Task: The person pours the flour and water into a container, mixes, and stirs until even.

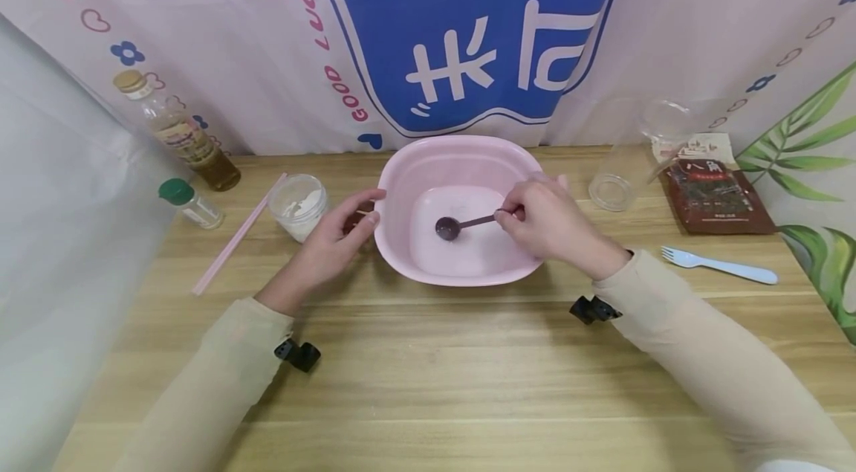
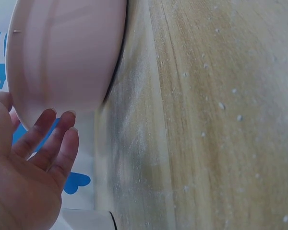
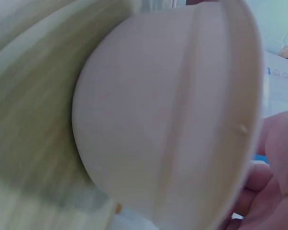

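Spoon work in progress: right hand (image 1: 545, 223) pinches the handle end of a small dark purple plastic spoon (image 1: 461, 224), fingers curled round it. Spoon sits inside the pale pink oval plastic basin (image 1: 401, 182), centre of the light wooden surface (image 1: 428, 383). Bowl of the spoon rests low near the basin floor, left of centre.

Left hand (image 1: 334, 238) grasps nothing: fingers relaxed and nearly straight, tips at the basin's left outer wall, thumb by the rim. Left wrist view shows the fingers (image 2: 48, 139) just at the wall; contact can't be confirmed.

Progress, as a judgement: early to mid. Basin floor looks bare or only thinly coated, nothing heaped in it; spoon bowl contents not readable. Clear round jar of white powder (image 1: 297, 204) stands open just left of the left hand. White specks dust the surface in the left wrist view.

Spoon axis: roughly left-right, slightly tilted, bowl end pointing left, handle pointing right into the right hand.
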`<state>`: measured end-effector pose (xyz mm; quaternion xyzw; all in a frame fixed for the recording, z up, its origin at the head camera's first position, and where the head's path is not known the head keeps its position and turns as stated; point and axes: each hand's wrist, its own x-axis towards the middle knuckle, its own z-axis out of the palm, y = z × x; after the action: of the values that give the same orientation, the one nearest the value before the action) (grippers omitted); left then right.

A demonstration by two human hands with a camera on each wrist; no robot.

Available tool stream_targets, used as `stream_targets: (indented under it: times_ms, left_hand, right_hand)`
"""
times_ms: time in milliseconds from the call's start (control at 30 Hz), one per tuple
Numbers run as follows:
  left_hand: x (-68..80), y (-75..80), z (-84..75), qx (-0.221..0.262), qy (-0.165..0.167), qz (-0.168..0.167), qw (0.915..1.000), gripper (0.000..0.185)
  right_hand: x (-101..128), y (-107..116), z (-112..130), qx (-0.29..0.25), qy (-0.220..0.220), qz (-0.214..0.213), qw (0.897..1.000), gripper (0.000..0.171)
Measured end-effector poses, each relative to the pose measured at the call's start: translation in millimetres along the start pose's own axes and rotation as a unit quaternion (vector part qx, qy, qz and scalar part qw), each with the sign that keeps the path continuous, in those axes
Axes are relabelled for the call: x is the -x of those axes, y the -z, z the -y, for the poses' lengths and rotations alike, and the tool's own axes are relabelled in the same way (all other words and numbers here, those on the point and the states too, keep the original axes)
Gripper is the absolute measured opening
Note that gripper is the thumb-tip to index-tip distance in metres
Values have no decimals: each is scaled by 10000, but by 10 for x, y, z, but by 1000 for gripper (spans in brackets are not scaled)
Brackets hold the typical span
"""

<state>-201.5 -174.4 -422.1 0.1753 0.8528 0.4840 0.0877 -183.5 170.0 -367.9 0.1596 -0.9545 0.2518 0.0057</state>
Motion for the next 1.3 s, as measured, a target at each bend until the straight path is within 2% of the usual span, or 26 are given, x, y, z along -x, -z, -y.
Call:
stream_targets:
  times_ms: [133,367,500,600,800,1100,1300]
  left_hand:
    - [5,5,9,-1,38,-9,10000,47]
    - [5,7,11,20,45,26,10000,47]
    - [7,4,8,38,2,20,10000,47]
    - [6,-1,13,37,-3,6,10000,47]
    - [12,-2,8,1,-8,-3,10000,47]
    - [-12,5,3,-44,1,-11,10000,47]
    - [0,-10,18,49,-36,-14,10000,46]
  right_hand:
    - [49,111,-56,174,50,-224,9996,14]
    - [105,242,-224,-64,-185,-735,9971,16]
    - [108,237,-297,211,-250,-910,9953,17]
    - [102,210,-312,291,-290,-805,9959,17]
    - [92,144,-251,-64,-212,-449,9987,17]
    - [108,60,-95,-480,9,-500,9976,13]
    - [111,-28,-23,-218,197,-251,9993,16]
